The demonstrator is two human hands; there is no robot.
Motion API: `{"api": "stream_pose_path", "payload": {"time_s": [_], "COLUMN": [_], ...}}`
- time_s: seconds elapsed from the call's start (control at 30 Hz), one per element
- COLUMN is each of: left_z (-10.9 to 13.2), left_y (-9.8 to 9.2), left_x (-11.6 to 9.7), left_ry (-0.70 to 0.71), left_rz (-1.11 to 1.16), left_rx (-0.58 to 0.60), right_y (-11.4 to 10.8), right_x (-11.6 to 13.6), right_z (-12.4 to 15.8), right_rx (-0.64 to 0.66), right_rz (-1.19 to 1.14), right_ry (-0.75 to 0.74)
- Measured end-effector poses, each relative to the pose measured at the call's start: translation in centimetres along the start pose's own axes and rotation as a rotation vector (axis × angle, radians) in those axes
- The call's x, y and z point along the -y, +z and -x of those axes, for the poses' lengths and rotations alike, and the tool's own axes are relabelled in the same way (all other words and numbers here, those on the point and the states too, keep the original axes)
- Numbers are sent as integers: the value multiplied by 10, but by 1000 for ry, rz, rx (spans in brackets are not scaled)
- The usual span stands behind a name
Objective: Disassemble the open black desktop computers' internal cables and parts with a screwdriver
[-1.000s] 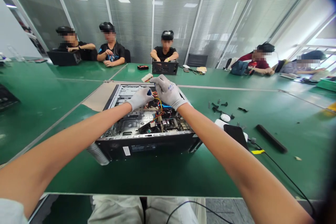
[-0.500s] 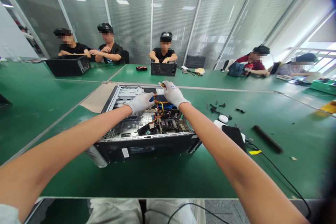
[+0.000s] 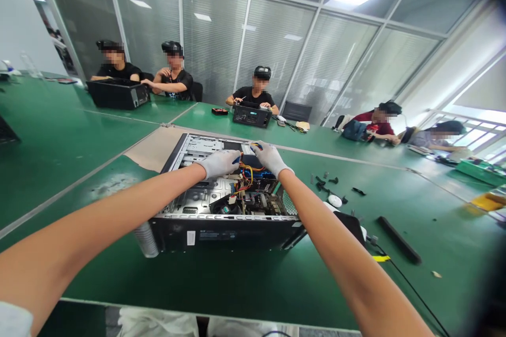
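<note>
A desktop computer case (image 3: pixel 233 234) lies on its side on the green table, its open side up and its interior showing. My right hand (image 3: pixel 271 159), in a white glove, is closed on a bundle of coloured wires (image 3: pixel 258 146) near the far edge of the case. My left hand (image 3: pixel 220 163), gloved too, is closed beside the drive bay; a small blue thing shows at its fingertips, too small to name. Yellow and orange cables (image 3: pixel 247 175) run from between my hands down into the case. Closer to me sit a fan (image 3: pixel 225 208) and the circuit board (image 3: pixel 269 204).
Small black parts (image 3: pixel 324 185), a round white piece (image 3: pixel 335 200), a dark phone-like slab (image 3: pixel 351 227) and a long black bar (image 3: pixel 398 239) lie to the right. Brown paper (image 3: pixel 156 150) lies behind the case. Across the table, co-workers sit, some at other black cases (image 3: pixel 118 95).
My view has tilted and shifted, so the case appears lower. Both hands keep about the same place over it. The co-worker opposite has tilted their case and moved their hands to its top.
</note>
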State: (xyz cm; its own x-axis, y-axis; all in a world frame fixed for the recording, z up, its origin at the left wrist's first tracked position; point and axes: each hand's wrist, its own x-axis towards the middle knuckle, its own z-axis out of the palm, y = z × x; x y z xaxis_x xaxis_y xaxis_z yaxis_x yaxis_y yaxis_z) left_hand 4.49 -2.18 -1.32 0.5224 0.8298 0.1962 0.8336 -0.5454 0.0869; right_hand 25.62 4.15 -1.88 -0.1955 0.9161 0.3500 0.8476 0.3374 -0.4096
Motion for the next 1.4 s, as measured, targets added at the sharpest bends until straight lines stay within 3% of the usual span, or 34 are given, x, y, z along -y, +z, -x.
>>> {"api": "stream_pose_path", "payload": {"time_s": [0.2,0.47,0.73,1.2,1.4], "left_z": [5,7,5,-1,-1], "left_y": [-2,-7,-6,2,3], "left_x": [-2,-9,-8,-3,1], "left_ry": [1,-66,-65,-85,-19], "left_rz": [-31,-35,9,1,-51], "left_rx": [-20,-64,-69,-71,-148], "right_y": [-5,-1,1,0,6], "right_x": [3,-4,-2,5,2], "right_z": [3,4,-1,-26,-17], "right_rx": [-22,57,67,207,123], "right_rz": [47,205,241,381,294], "right_ry": [-1,-186,-163,-80,-77]}}
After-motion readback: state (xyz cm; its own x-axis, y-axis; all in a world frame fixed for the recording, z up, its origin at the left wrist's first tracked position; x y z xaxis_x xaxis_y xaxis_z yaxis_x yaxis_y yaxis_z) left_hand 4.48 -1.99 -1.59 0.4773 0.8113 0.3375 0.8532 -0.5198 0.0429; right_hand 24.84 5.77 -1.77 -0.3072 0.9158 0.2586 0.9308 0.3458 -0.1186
